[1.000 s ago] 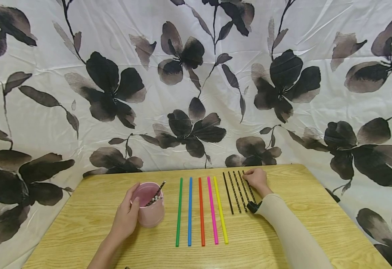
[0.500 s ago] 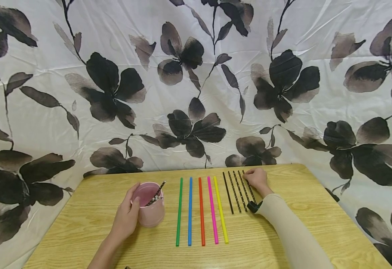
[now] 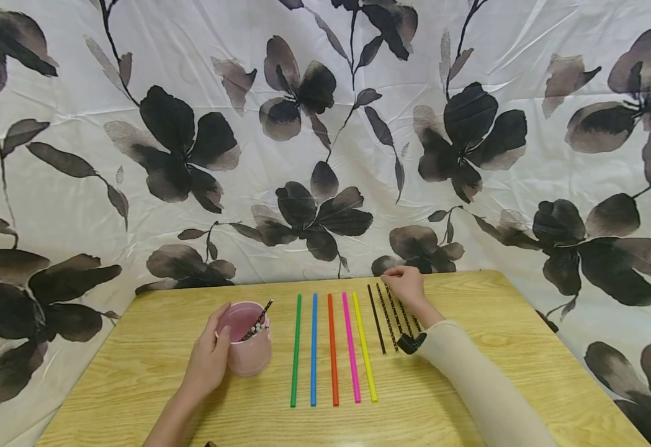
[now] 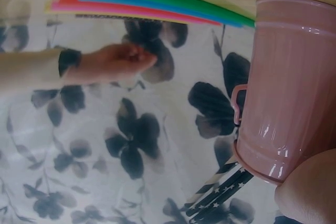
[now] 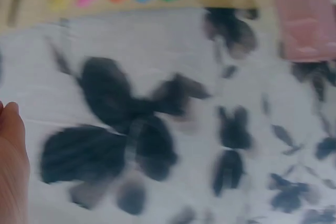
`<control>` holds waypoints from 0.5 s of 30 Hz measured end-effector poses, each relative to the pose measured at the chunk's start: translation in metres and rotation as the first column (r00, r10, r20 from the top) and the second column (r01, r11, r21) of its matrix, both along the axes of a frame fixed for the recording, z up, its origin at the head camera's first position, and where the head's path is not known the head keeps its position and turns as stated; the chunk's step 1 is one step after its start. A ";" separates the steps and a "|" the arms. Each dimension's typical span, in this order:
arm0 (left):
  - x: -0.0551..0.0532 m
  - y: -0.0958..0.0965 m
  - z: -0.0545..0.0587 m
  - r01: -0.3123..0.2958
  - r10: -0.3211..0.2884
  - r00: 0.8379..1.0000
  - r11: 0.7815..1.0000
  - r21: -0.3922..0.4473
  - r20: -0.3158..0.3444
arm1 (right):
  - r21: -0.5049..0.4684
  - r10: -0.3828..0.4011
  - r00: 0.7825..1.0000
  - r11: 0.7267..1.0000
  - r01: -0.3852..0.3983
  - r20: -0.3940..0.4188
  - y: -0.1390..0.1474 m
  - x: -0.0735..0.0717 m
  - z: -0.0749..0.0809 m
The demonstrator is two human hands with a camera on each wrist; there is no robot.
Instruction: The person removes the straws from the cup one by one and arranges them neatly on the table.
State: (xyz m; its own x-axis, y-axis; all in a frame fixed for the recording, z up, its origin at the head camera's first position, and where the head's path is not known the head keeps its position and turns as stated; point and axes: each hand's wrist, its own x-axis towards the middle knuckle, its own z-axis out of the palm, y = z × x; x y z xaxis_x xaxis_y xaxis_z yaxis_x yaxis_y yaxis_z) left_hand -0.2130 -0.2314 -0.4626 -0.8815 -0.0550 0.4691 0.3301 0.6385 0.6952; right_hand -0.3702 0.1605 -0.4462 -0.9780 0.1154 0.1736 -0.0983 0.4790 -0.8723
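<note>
My left hand [image 3: 208, 360] grips a pink pail [image 3: 250, 359] standing at the left of the table, fingers and thumb round its side. Inside it lean several black patterned straws [image 4: 218, 195], some starred and one striped. Over the far right table edge hovers my right hand [image 3: 408, 288], fingers loosely bent, with nothing visible in them. Below that hand and wrist lies a row of black straws [image 3: 377, 320], partly hidden. Left of them lie long straws in green [image 3: 296, 354], blue [image 3: 314, 354], red [image 3: 333, 354], pink [image 3: 351, 354] and yellow [image 3: 365, 354].
The wooden table [image 3: 448, 403] ends at a white cloth [image 3: 325, 155] with dark flowers hanging behind it. A black band [image 3: 411, 343] sits on the right wrist. The coloured straws lie spaced apart, roughly parallel, between the pail and the black straws.
My right hand has let go of the rightmost black straw's far end, lifted and moved left over the row. My left hand keeps its hold on the pail.
</note>
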 end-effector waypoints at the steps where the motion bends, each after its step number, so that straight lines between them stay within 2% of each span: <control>1: 0.000 0.000 0.000 0.002 -0.002 1.000 1.000 -0.005 -0.001 | -0.012 0.019 1.000 1.000 -0.019 -0.014 -0.007 0.003 0.004; 7: 0.000 0.000 0.000 0.009 -0.009 1.000 1.000 -0.014 -0.001 | -0.082 0.164 0.984 0.982 -0.169 -0.066 -0.052 0.027 0.024; 12: 0.000 0.000 0.000 0.009 -0.009 1.000 1.000 -0.004 -0.004 | -0.144 0.311 0.945 0.935 -0.323 -0.100 -0.087 0.048 0.032; 15: 0.000 0.000 0.000 0.008 -0.008 1.000 1.000 0.002 -0.008 | -0.151 0.369 0.922 0.911 -0.383 -0.115 -0.106 0.058 0.035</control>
